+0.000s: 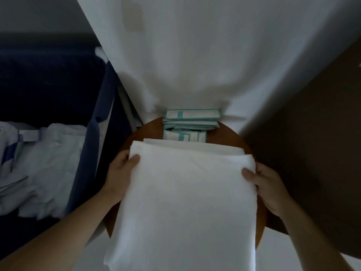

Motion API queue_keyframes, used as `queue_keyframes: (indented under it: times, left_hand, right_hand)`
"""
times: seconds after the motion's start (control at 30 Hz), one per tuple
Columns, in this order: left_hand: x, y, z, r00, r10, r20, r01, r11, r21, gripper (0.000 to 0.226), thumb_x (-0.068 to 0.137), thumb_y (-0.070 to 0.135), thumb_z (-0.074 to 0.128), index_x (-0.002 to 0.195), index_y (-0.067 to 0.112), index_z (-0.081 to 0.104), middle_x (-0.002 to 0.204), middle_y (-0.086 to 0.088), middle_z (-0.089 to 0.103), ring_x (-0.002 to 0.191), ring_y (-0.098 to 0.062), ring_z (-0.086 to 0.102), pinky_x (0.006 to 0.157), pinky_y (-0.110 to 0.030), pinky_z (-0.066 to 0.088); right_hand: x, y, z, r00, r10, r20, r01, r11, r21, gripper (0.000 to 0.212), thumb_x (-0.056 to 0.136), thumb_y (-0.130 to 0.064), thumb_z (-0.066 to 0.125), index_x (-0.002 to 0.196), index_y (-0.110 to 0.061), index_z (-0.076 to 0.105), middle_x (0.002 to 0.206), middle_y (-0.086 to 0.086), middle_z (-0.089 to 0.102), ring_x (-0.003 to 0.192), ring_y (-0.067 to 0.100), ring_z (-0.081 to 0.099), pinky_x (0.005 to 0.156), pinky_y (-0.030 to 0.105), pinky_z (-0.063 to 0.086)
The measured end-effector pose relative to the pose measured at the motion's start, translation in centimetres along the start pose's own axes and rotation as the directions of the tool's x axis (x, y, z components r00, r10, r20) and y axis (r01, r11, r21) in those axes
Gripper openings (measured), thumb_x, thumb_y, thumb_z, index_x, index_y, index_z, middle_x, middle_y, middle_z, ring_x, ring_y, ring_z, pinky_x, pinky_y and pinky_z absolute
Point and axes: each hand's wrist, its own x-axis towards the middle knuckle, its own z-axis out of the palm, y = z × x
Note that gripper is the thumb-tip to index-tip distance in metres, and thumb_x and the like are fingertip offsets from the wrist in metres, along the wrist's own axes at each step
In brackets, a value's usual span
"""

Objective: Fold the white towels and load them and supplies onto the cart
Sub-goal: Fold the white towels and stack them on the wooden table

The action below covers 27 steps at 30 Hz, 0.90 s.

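White and soft, the towel lies on the round brown tabletop, and its near end hangs over the edge. The left hand holds the towel's left side, thumb on top and fingers tucked under. The right hand holds the right side the same way. A second towel peeks out from under it at the back. Behind both sits a pile of green-and-white packets. A dark blue cloth bin with white laundry stands off to the left.
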Motion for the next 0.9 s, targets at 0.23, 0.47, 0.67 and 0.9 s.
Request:
queue_keyframes:
  times: [0.23,0.47,0.67,0.9]
  left_hand:
    - [5.5,0.6,2.5,0.996,-0.013,-0.090,0.025,0.991,0.133,0.015,0.100,0.022,0.054,0.112,0.014,0.058,0.106,-0.006,0.063,0.087,-0.018,0.057,0.069,-0.028,0.045]
    - [3.6,-2.0,1.7,0.993,-0.085,-0.077,0.102,0.963,0.251,0.066,0.095,0.024,0.064,0.149,0.010,0.030,0.135,-0.006,0.050,0.119,-0.025,0.052,0.098,-0.036,0.042]
    - [-4.1,-6.6,-0.4,0.994,-0.072,-0.078,0.098,0.906,0.413,0.066,0.091,0.030,0.067,0.144,0.005,0.037,0.132,-0.013,0.056,0.103,-0.022,0.054,0.084,-0.032,0.042]
    - [-11.6,-11.8,-4.7,0.987,-0.146,-0.070,0.161,0.852,0.498,0.066,0.088,0.048,0.066,0.137,0.008,0.046,0.125,-0.008,0.060,0.107,-0.030,0.060,0.079,-0.031,0.043]
  right_hand:
    - [6.1,-0.1,1.2,0.974,0.031,-0.223,-0.060,0.990,-0.124,0.015,0.096,-0.020,0.062,0.109,-0.013,0.064,0.107,0.007,0.067,0.095,0.025,0.065,0.088,0.045,0.055]
    - [4.4,3.5,0.9,0.924,-0.059,-0.377,-0.065,0.949,-0.309,0.029,0.093,-0.026,0.066,0.119,-0.017,0.061,0.107,0.000,0.063,0.100,0.023,0.061,0.093,0.048,0.052]
    - [-2.2,6.4,2.1,0.942,0.005,-0.337,-0.111,0.949,-0.297,0.040,0.090,-0.026,0.070,0.123,-0.008,0.059,0.099,0.000,0.062,0.099,0.025,0.061,0.096,0.046,0.050]
    - [-10.4,12.7,1.9,0.936,0.090,-0.340,-0.196,0.937,-0.290,0.021,0.081,-0.040,0.077,0.088,-0.023,0.067,0.091,-0.001,0.069,0.086,0.026,0.066,0.084,0.045,0.057]
